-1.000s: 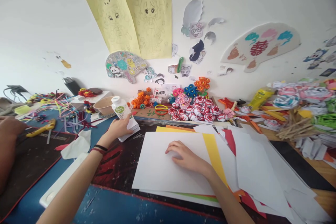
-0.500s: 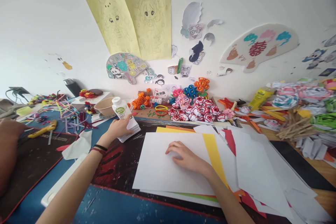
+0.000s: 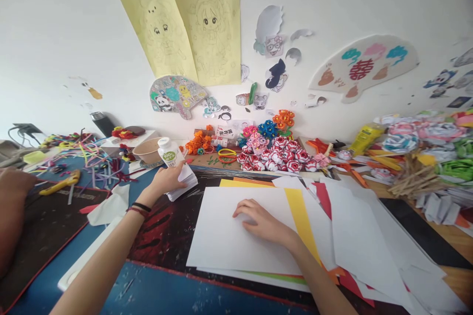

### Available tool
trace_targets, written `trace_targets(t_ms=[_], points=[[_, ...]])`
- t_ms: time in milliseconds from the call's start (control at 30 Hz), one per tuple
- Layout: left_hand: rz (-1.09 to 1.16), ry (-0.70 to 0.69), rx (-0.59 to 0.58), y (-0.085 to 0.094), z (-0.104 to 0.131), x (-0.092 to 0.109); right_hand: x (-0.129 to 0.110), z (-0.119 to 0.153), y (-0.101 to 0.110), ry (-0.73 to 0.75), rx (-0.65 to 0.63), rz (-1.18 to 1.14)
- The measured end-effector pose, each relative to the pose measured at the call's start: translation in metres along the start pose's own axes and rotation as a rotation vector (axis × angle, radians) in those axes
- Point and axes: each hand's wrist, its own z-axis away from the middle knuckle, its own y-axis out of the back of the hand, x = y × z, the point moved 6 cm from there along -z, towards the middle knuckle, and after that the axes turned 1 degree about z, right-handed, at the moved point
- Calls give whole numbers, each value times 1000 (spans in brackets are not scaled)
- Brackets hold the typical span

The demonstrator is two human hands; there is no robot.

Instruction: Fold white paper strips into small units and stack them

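At the mat's back edge, my left hand [image 3: 164, 182] is closed over a stack of small white papers [image 3: 190, 183], with the thumb along its front side. Some of its fingers are hidden behind the hand. A white bottle with a green label [image 3: 169, 153] stands just behind these fingers. My right hand [image 3: 264, 221] rests on a large white sheet [image 3: 218, 236], fingers loosely bent and apart, holding nothing. Yellow, orange and green sheets [image 3: 275, 278] show from under the white one.
Red-and-white paper flowers [image 3: 284, 155] fill a box at the back. More white sheets [image 3: 365, 236] overlap on the right. At left, another person's hand [image 3: 15, 187] is near a yellow utility knife [image 3: 61, 182] and colourful strips [image 3: 94, 157]. A white bar-shaped object [image 3: 86, 256] lies under my left forearm.
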Motion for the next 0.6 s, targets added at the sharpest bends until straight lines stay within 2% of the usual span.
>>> trace_targets(t_ms=[600], points=[[26,-11,2,-4,-2,1,0,0,-1,6,4,15]])
